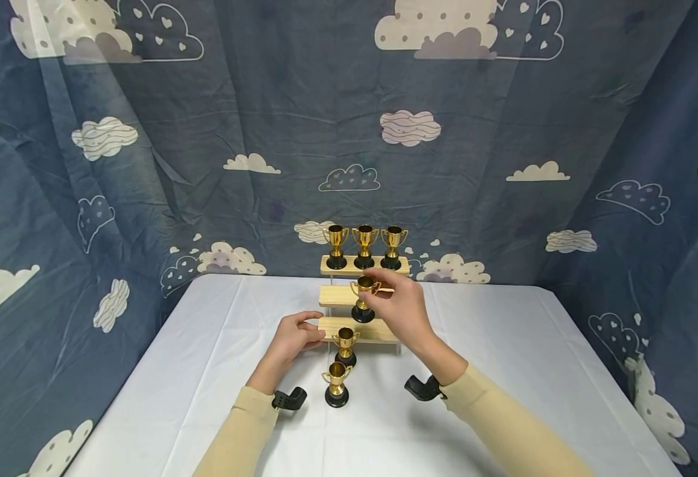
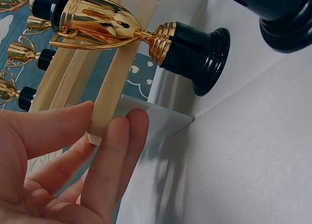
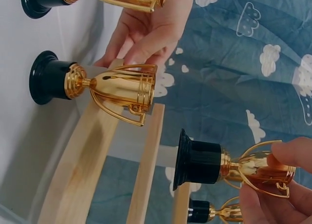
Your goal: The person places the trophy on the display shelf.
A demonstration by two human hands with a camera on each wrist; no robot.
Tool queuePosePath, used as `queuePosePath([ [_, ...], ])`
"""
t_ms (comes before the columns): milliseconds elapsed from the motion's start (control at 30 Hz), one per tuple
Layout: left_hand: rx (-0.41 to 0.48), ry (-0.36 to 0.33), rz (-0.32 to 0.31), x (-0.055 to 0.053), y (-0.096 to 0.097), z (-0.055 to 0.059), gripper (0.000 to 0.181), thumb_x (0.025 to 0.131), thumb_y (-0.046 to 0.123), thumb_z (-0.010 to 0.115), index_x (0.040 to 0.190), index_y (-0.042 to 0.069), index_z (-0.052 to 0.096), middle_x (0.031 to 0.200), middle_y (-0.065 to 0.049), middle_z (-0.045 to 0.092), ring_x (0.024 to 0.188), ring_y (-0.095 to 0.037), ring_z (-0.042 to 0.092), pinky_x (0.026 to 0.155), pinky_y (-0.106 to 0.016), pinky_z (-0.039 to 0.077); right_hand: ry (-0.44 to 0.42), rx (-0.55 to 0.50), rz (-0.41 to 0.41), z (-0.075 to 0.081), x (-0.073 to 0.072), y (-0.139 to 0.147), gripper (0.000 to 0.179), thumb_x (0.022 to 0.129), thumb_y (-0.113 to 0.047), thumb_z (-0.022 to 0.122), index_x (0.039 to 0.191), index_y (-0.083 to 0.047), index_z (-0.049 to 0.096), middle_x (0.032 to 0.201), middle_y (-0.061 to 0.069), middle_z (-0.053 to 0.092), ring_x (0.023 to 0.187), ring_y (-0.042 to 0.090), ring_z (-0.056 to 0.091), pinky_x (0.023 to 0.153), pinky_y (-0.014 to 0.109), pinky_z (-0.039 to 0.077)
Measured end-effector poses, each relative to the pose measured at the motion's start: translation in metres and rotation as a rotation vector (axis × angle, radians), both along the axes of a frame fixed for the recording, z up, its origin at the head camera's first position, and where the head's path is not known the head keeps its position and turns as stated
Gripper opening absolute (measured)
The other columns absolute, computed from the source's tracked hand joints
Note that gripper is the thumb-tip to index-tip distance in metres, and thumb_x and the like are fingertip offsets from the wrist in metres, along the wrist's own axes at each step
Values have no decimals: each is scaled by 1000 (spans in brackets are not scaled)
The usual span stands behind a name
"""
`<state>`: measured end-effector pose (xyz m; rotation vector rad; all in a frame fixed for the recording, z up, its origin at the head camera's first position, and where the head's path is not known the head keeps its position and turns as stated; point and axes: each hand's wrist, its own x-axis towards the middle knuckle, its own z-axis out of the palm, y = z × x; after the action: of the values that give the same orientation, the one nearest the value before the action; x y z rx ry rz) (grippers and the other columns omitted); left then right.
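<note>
My right hand [image 1: 401,306] pinches a small gold trophy cup [image 3: 265,168] by its bowl and handles, with its black base pointing down. In the head view this trophy overlaps the middle and lowest boards of a wooden tiered stand [image 1: 336,296]. The left hand [image 1: 294,336] grips the left end of the lowest board [image 2: 114,90] between thumb and fingers. Two more trophies stand upright on the table before the stand, a farther one [image 1: 346,339] and a nearer one [image 1: 337,379]. Three trophies [image 1: 364,242] stand in a row on the top board.
A white cloth covers the table [image 1: 492,371]. Clear side panels [image 2: 156,114] support the stand's boards. Behind hangs a blue curtain [image 1: 301,99] printed with clouds. Each wrist wears a black camera mount, such as the right one [image 1: 423,388].
</note>
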<state>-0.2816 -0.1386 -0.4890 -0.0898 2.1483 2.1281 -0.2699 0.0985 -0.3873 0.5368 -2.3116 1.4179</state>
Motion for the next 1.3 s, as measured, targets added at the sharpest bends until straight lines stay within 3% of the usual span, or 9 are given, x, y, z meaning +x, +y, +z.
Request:
queuePosePath([
  [300, 0, 19, 4, 1, -1, -3, 48, 82, -10, 74, 129, -6, 63, 86, -16, 67, 73, -22, 70, 77, -40, 63, -10, -6, 15, 3, -12, -7, 39, 84, -14, 83, 121, -19, 72, 108, -4, 70, 97, 12, 68, 79, 21, 60],
  [433, -19, 20, 2, 0, -2, -5, 48, 83, -12, 72, 130, -9, 61, 88, -19, 68, 74, -24, 71, 79, -43, 63, 2, 2, 15, 5, -17, -11, 39, 84, -14, 84, 121, -15, 73, 108, -4, 70, 96, 12, 68, 79, 21, 60],
  [700, -14, 1, 23, -1, -1, -5, 49, 81, -12, 74, 128, -5, 64, 88, -18, 67, 73, -23, 71, 72, -35, 64, 15, 40, -6, 5, -28, -16, 39, 83, -15, 84, 120, -14, 73, 110, -3, 70, 92, 12, 68, 78, 24, 60],
  [1033, -45, -15, 39, -4, 0, -3, 49, 80, -11, 74, 128, -4, 66, 89, -17, 64, 72, -21, 69, 72, -35, 64, -23, 60, -29, -2, -42, -22, 41, 83, -14, 84, 123, -11, 72, 109, 1, 71, 88, 15, 67, 71, 30, 61],
  [1300, -68, -8, 44, -5, 2, -3, 48, 80, -11, 74, 127, -2, 67, 88, -15, 64, 70, -19, 68, 71, -35, 64, -31, 94, -54, -7, -52, -25, 40, 84, -17, 84, 123, -13, 72, 111, 1, 71, 92, 16, 67, 75, 32, 61],
])
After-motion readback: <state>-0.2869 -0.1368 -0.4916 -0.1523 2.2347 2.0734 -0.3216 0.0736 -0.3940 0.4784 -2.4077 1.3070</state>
